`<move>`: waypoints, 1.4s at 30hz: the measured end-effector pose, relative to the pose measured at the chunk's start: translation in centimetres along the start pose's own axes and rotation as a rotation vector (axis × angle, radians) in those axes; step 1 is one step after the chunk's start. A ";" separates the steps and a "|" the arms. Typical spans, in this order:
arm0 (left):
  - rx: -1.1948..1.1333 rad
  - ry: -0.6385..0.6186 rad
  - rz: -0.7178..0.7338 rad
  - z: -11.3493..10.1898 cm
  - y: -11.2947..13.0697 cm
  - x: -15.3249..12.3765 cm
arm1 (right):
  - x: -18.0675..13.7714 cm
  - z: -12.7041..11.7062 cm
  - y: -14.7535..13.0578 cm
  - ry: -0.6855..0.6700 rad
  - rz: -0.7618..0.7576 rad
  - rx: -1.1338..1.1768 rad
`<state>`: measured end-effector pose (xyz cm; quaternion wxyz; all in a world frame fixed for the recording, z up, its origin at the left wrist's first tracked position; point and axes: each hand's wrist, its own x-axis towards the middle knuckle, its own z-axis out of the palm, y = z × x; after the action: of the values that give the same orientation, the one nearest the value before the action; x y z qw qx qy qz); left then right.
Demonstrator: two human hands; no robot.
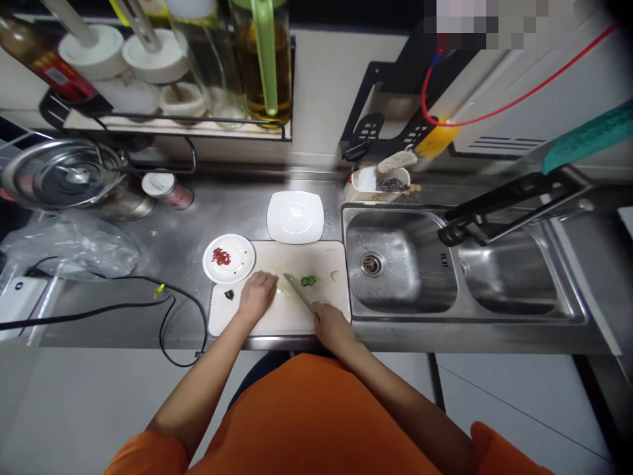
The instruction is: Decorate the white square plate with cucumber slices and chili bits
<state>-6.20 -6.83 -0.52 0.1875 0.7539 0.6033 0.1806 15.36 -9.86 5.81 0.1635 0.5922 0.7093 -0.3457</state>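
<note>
The left hand (257,293) presses pale food (hard to identify) onto the cutting board (247,323); the right hand (332,324) grips a knife (298,291), blade angled up-left toward it.

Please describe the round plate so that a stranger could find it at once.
Find the cutting board left of the sink. The round plate overlaps its top-left corner. Unlike the square plate behind the board, it holds red pieces.

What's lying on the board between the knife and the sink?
In the head view, green cucumber slices and one paler slice lie on the board between knife and sink.
</note>
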 end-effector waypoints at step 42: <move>-0.094 0.288 -0.179 3.3 -0.6 -2.1 | -0.7 -0.3 -4.2 -0.073 -0.041 -0.066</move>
<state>-5.49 -9.03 -3.72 0.1493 0.6538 0.6796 0.2972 11.63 -10.40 7.74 0.2017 0.5587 0.7257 -0.3470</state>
